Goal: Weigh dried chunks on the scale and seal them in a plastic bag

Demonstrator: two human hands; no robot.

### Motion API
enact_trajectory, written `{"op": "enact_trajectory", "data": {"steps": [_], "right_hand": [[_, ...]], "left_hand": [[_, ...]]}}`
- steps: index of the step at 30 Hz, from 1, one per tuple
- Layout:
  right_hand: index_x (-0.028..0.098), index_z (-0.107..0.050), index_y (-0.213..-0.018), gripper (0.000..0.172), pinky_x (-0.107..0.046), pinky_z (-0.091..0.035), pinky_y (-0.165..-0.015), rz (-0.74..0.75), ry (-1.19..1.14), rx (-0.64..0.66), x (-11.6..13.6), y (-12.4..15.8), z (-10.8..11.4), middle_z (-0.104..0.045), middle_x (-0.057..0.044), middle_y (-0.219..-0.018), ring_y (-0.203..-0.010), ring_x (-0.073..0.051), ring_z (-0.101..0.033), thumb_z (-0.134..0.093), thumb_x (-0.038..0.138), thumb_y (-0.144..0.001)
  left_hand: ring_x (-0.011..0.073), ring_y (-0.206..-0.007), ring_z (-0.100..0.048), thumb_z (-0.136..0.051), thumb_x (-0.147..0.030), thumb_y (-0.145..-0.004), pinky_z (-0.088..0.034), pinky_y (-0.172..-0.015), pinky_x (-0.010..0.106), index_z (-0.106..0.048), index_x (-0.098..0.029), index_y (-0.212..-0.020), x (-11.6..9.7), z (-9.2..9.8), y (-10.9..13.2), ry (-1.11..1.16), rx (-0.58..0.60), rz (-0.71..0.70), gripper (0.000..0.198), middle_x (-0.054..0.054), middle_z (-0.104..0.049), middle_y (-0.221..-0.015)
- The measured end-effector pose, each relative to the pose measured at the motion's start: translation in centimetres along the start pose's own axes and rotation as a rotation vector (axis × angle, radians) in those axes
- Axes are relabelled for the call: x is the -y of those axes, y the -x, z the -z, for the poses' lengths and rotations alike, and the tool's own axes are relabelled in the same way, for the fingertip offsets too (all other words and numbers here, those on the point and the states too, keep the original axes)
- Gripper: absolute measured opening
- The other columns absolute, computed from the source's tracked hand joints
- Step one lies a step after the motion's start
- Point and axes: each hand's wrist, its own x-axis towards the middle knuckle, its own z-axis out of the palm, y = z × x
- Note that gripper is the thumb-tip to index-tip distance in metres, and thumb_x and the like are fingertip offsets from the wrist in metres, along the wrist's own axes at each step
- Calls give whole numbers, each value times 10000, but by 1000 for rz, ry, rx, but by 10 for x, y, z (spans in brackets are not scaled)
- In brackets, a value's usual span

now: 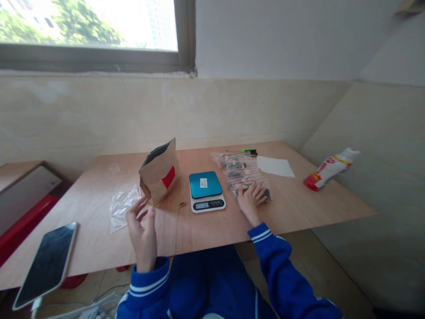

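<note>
My right hand [251,200] rests with fingers spread on the nearest of several clear zip bags [245,177], which lie overlapping in a row with small dark and pale bits inside. Raised in front of the brown paper pouch [157,177], my left hand [142,228] has its fingers curled loosely apart and holds nothing. The pouch stands with its top gaping and a red label on its front. Between the hands sits a small white kitchen scale [206,190] with a bare blue plate. Flat beside the pouch lies a clear plastic bag [122,207].
A tablet [48,261] overhangs the table's [292,212] left front edge. On the right stands a tilted-looking red and white bottle [330,169]. Behind the zip bags are a white paper sheet [276,166] and a green and black marker [250,152]. A small brown scrap [182,204] lies by the scale.
</note>
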Motion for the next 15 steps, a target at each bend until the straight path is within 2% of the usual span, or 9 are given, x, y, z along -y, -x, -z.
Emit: {"op": "enact_trajectory", "data": {"steps": [4,8,11,15], "right_hand": [[-4,-182,-1471,764,-686,-96,-1077,53,-33,24,7,-2,7,-62,-235,-1565,-1424,-446,-54,-277,493,-899],[80,-222,-1467,697,-713,-123,-1056,275,-92,-52,16,5,20,-74,-225,-1567,-1441,-408,-24,-357,462,-900],[93,-313,-1412,602,-611,-182,-1116,533,-249,10,38,9,37,-112,-227,-1558,-1455,-340,-63,-420,385,-897],[180,-355,-1378,455,-471,-228,-1166,932,-406,291,88,23,63,-213,-149,-1550,-1452,-214,-171,-394,300,-940]], "left_hand": [[302,-1283,-416,-696,-430,-736,-341,-1068,477,-384,-175,-1352,15,0,-26,-141,62,-97,736,157,-409,-1388],[354,-1368,-298,-767,-451,-636,-263,-1117,521,-282,-162,-1410,30,-5,-64,-214,154,-136,958,179,-314,-1445],[327,-1316,-399,-760,-421,-643,-338,-1080,497,-329,-181,-1381,39,-12,-86,-140,284,-163,888,162,-414,-1398],[326,-1113,-581,-695,-423,-691,-467,-932,483,-512,-189,-1226,56,-17,-98,-145,410,-113,612,127,-628,-1170]]}}
